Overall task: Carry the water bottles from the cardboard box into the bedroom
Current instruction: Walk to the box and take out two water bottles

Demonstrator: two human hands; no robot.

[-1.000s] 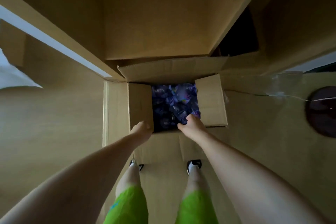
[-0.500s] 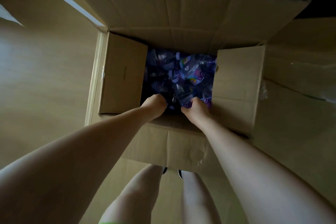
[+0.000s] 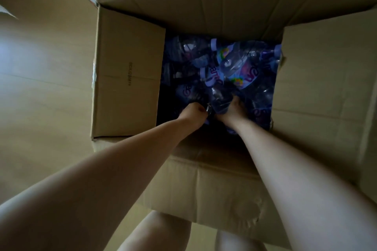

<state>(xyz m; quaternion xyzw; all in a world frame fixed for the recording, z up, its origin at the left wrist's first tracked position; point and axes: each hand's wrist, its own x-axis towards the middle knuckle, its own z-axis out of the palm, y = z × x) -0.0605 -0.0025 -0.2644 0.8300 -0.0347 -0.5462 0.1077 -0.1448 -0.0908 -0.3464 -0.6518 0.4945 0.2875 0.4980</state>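
- The big brown corrugated cardboard box (image 3: 214,189) stands open on the floor, its four flaps folded outward, and both bare forearms reach over its near wall and down into it.
- The clear plastic water bottles with purple caps and purple-and-white labels (image 3: 230,63) lie jumbled on their sides in the box, filling the space in front of both hands and out past the right one; the corner beyond the left hand is too dark to read.
- The left hand (image 3: 192,113) is curled into a loose fist, knuckles up, low in the box. Something small and shiny shows at its fingertips, touching the bottle beside it; whether the fingers actually pinch it I cannot tell.
- The right hand (image 3: 231,111) sits just beside the left, nearly touching it, with its fingers wrapped around the lower end of one clear plastic bottle (image 3: 219,99) that points away from the wrist into the pile.
- That held bottle lies between the two hands, still down among the other bottles.
- To the outer side of the left arm is the left flap, lying flat and printed with a short line of dark letters too small to read, and past it the pale wooden floor (image 3: 40,87).
- Below the arms, on the near side of the box, the person's bare knees (image 3: 159,232) show.
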